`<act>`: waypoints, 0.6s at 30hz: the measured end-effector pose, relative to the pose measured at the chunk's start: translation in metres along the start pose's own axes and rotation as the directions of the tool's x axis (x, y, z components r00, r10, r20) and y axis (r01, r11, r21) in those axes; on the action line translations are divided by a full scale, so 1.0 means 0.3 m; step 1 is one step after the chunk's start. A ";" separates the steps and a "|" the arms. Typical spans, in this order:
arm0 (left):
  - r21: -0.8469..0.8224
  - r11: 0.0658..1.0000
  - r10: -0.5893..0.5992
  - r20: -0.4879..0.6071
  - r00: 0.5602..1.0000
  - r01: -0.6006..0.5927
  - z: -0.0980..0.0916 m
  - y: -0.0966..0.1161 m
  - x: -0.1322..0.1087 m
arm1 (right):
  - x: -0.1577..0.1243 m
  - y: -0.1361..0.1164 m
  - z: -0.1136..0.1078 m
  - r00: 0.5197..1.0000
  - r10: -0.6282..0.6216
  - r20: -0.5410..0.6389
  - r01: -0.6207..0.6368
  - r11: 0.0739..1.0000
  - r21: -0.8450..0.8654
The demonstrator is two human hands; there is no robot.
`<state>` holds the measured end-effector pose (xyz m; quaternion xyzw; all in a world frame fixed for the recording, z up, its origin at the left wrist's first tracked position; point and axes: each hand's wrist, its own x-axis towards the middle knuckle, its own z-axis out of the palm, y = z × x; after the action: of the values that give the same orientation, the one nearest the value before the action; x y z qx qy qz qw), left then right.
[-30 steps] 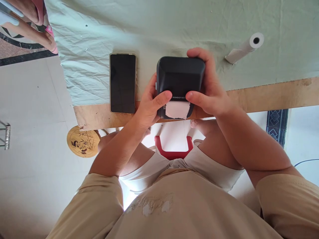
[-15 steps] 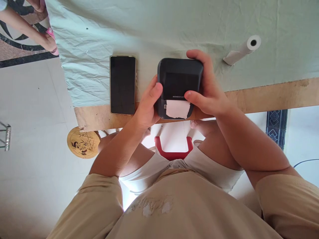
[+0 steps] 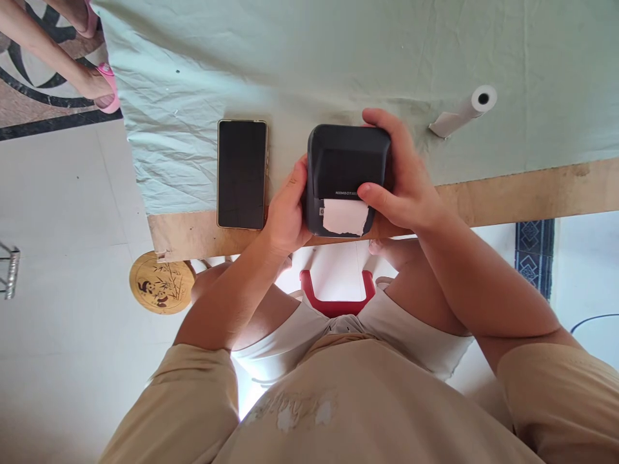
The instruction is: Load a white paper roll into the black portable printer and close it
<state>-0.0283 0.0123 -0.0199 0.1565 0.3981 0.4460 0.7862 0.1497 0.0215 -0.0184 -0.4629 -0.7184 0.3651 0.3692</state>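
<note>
Between my two hands is a black label printer (image 3: 348, 167) with NIIMBOT lettering, held over the table's front edge. A torn-edged strip of white paper (image 3: 345, 216) sticks out of its near end. My left hand (image 3: 289, 216) grips the printer's left side, its thumb along that side. My right hand (image 3: 403, 180) is wrapped round the right side, with the thumb on the top face beside the lettering and the index finger at the far corner. A phone (image 3: 242, 174) with a dark screen lies left of my left hand. To the right stands a white paper roll (image 3: 467, 111), its end partly unrolled.
A pale green cloth (image 3: 319, 58) covers the table, leaving a bare wooden front edge (image 3: 527, 187). At the lower left is a round wooden stool (image 3: 163, 283) with a panda picture. A person's foot in a pink slipper (image 3: 107, 90) shows at the upper left.
My left thumb has slid off the printer's top face onto its left side. The whole view has shifted slightly. Both hands still hold the printer.
</note>
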 end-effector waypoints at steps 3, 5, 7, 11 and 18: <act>0.038 0.998 0.046 0.037 0.998 -0.047 -0.006 0.000 -0.001 | 0.001 0.001 0.000 0.996 -0.083 -0.016 0.082 0.995 -0.058; 0.052 0.996 0.069 0.069 0.995 -0.073 -0.013 0.002 -0.003 | 0.002 0.004 0.002 0.993 -0.113 0.034 0.114 0.993 -0.025; 0.054 0.996 0.071 0.077 0.995 -0.075 -0.019 0.004 -0.005 | 0.002 0.006 0.003 0.989 -0.122 0.084 0.120 0.992 0.026; 0.067 0.997 0.030 0.073 0.997 -0.035 -0.020 0.008 -0.003 | 0.004 -0.002 -0.002 0.989 -0.106 0.103 0.107 0.994 -0.005; 0.069 0.997 0.029 0.199 0.980 -0.044 0.008 0.013 -0.008 | -0.002 -0.017 -0.015 0.964 -0.162 -0.209 0.096 0.951 -0.295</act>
<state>-0.0294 0.0126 -0.0150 0.2359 0.3310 0.4279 0.8073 0.1518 0.0201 -0.0122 -0.5018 -0.7441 0.1777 0.4037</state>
